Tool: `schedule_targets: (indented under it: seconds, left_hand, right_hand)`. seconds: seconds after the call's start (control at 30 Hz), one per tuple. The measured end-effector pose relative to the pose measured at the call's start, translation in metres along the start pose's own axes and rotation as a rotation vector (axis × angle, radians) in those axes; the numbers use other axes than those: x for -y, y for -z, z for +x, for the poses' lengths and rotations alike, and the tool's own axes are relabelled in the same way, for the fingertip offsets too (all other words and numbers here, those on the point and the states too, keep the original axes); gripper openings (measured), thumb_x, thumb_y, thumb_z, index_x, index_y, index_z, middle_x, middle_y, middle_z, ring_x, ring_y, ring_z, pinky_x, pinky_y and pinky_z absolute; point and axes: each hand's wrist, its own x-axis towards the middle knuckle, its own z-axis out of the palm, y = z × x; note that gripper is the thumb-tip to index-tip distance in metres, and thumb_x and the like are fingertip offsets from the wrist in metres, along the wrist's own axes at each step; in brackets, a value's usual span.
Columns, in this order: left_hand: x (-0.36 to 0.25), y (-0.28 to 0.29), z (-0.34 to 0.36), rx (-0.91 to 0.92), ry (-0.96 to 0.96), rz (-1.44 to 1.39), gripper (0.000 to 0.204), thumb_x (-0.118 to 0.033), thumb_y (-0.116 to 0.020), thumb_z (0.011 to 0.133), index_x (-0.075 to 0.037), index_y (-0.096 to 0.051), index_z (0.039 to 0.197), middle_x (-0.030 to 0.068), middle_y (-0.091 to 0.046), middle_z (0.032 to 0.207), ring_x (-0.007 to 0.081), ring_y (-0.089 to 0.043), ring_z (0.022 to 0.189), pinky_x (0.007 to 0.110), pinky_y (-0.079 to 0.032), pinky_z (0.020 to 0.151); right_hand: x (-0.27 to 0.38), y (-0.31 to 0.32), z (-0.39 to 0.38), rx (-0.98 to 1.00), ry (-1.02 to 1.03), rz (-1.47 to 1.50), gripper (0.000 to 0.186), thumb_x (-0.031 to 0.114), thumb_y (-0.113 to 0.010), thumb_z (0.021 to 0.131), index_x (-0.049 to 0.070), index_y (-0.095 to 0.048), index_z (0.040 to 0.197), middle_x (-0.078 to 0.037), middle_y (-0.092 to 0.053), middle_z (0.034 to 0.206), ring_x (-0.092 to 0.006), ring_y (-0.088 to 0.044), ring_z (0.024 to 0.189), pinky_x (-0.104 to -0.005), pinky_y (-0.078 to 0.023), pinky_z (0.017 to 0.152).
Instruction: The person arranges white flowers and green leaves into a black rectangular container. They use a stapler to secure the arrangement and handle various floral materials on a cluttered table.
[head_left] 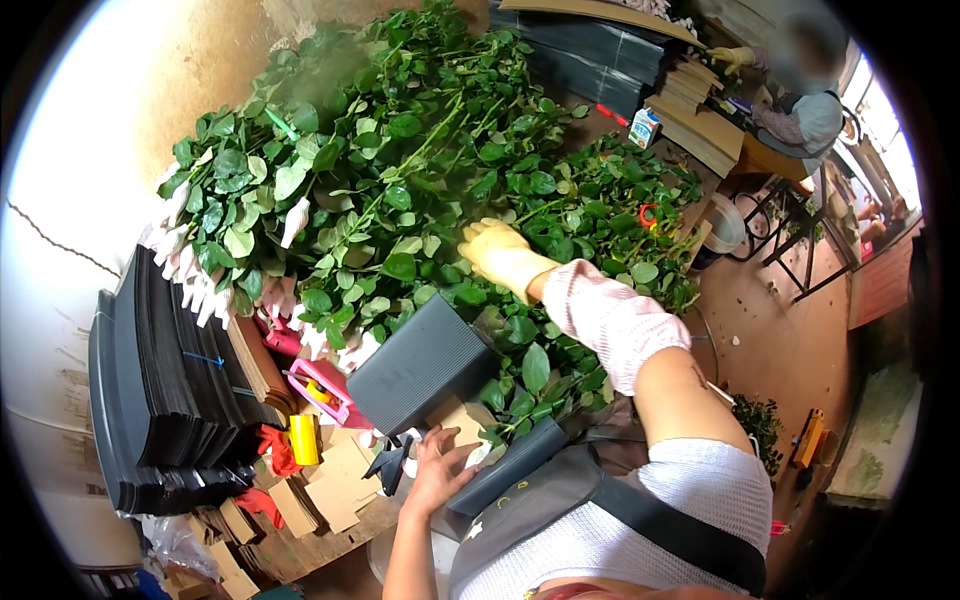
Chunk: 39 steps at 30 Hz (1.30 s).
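A large heap of cut roses with green leafy stems covers the worktable, their heads in pale sleeves at the left. My right hand, in a yellow glove, reaches into the middle of the leaves. Its fingers look bent, and the leaves hide what they grip. My left hand is bare, its fingers spread, low over the table's near side. It lies beside a dark corrugated sheet and a small black-and-white item. Just beyond it stands a grey ribbed box-like block.
Stacked dark sheets stand at left, near a pink tape dispenser, a yellow roll and cardboard pieces. Orange-handled scissors lie among right-hand leaves. A carton and a co-worker are at far right.
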Motion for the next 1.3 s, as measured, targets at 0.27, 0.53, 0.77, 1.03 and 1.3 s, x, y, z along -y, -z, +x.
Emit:
schedule_targets:
  seconds: [0.27, 0.53, 0.77, 1.03, 1.3]
  left_hand:
    - [-0.006, -0.008, -0.002, -0.124, 0.037, -0.030, 0.031, -0.028, -0.085, 0.080, -0.020, -0.080, 0.108, 0.0130, -0.057, 0.134, 0.0399, -0.044, 0.135, 0.051, -0.039, 0.112]
    - [-0.001, -0.005, 0.002, -0.115, 0.013, -0.036, 0.024, -0.027, -0.083, 0.083, -0.020, -0.082, 0.106, 0.0137, -0.059, 0.136, 0.0366, -0.053, 0.127, 0.046, -0.041, 0.110]
    - [0.006, -0.016, -0.007, -0.298, 0.154, -0.217, 0.073, -0.035, -0.092, 0.073, -0.009, -0.064, 0.135, 0.0168, -0.059, 0.143, 0.0360, -0.058, 0.128, 0.044, -0.043, 0.111]
    - [0.005, -0.030, -0.010, -0.475, 0.175, -0.467, 0.113, -0.021, -0.097, 0.062, -0.010, -0.037, 0.157, 0.0152, -0.059, 0.145, 0.0366, -0.051, 0.139, 0.050, -0.035, 0.119]
    - [0.016, -0.024, -0.014, -0.221, 0.078, -0.032, 0.058, -0.019, -0.085, 0.076, -0.014, -0.071, 0.132, 0.0043, -0.068, 0.138, 0.0350, -0.047, 0.144, 0.059, -0.026, 0.122]
  right_hand:
    - [-0.006, 0.073, 0.002, -0.413, -0.033, 0.340, 0.025, 0.020, -0.070, 0.087, 0.008, -0.069, 0.109, -0.010, -0.070, 0.095, -0.0304, -0.071, 0.088, -0.0428, -0.057, 0.076]
    - [-0.031, 0.217, -0.022, -0.523, 0.165, 0.395, 0.043, -0.009, -0.061, 0.068, 0.003, -0.074, 0.108, -0.018, -0.074, 0.099, -0.0370, -0.070, 0.088, -0.0424, -0.058, 0.077]
    - [0.020, 0.215, -0.087, 0.376, 0.216, 0.175, 0.047, 0.003, -0.066, 0.079, 0.020, -0.073, 0.122, -0.009, -0.073, 0.098, -0.0340, -0.071, 0.084, -0.0438, -0.056, 0.066]
    - [0.035, 0.122, -0.108, 1.303, -0.459, -0.012, 0.067, 0.064, -0.047, 0.098, 0.007, -0.074, 0.121, -0.020, -0.070, 0.127, -0.0371, -0.067, 0.118, -0.0479, -0.054, 0.101]
    - [0.062, 0.165, -0.165, 0.510, -0.046, 0.139, 0.096, 0.033, -0.093, 0.056, 0.013, -0.055, 0.141, -0.010, -0.060, 0.134, -0.0304, -0.054, 0.130, -0.0414, -0.042, 0.112]
